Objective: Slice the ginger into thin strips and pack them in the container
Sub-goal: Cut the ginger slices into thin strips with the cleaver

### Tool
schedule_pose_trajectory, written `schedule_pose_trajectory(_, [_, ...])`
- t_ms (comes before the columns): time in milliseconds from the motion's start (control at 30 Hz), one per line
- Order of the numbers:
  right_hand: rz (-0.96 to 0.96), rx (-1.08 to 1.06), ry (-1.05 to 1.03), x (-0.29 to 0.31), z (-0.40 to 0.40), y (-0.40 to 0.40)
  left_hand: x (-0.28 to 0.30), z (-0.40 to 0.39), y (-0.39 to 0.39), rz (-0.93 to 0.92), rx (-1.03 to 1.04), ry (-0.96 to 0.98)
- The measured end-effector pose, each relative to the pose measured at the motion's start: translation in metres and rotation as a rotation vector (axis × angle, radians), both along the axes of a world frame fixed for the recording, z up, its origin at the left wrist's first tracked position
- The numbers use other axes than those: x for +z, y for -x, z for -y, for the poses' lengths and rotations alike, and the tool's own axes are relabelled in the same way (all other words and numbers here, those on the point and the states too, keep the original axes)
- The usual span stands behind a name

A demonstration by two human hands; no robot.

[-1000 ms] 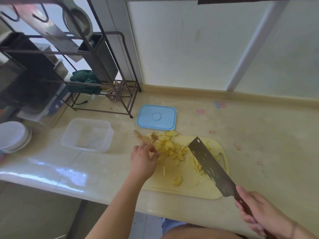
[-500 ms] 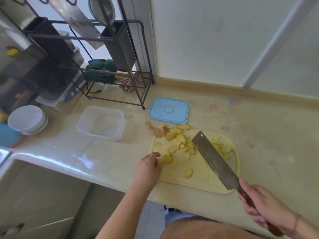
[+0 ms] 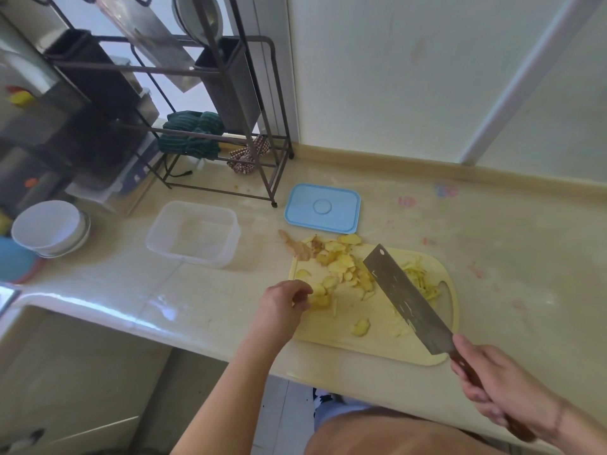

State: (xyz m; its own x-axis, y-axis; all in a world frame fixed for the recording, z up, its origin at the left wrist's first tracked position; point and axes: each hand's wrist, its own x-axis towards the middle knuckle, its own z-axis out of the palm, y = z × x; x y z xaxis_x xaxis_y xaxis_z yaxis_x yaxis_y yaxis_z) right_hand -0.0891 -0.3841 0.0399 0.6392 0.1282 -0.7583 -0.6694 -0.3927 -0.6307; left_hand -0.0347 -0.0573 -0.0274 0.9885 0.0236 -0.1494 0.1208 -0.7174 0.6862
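Pale yellow cutting board (image 3: pixel 377 343) lies on the beige counter (image 3: pixel 492 257) near its front edge; all positions below are taken from the board. Ginger slices (image 3: pixel 338 264) are heaped over the board's far left part, a few spilling past its far edge onto the counter. A pile of thin ginger strips (image 3: pixel 422 280) sits at the board's far right, by the handle cut-out. One loose slice (image 3: pixel 360 327) lies alone near the board's front. A strip of brown peel (image 3: pixel 295 246) rests on the counter just off the far left corner. Left hand (image 3: pixel 282 307) sits at the board's left edge, fingers curled against the nearest slices; whether it pinches one cannot be told. Right hand (image 3: pixel 499 389), off the board's front right corner, grips the wooden handle of a cleaver (image 3: pixel 404 300); the blade slants over the board's middle, between slices and strips. Clear plastic container (image 3: pixel 193 233) stands open on the counter to the left of the board, apart from it. Blue lid (image 3: pixel 323 208) lies flat beyond the board's far edge. Dark metal rack (image 3: pixel 230 126) stands further back left; stacked white bowls (image 3: pixel 49 228) far left.
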Motion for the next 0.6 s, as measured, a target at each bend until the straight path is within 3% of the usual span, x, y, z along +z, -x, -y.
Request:
schedule_pose_trajectory(267, [0.029,0.035,0.031,0.0,-0.001,-0.002,-0.01,0.006,0.003,0.104,-0.149,-0.261])
schedule_pose_trajectory(500, [0.034,0.047,0.04,0.0,-0.001,-0.004,-0.007,0.009,0.016,0.054,0.045,-0.013])
schedule_pose_trajectory(600, [0.029,0.043,0.038,0.0,-0.002,-0.005,-0.004,0.025,0.018,-0.049,-0.086,0.106])
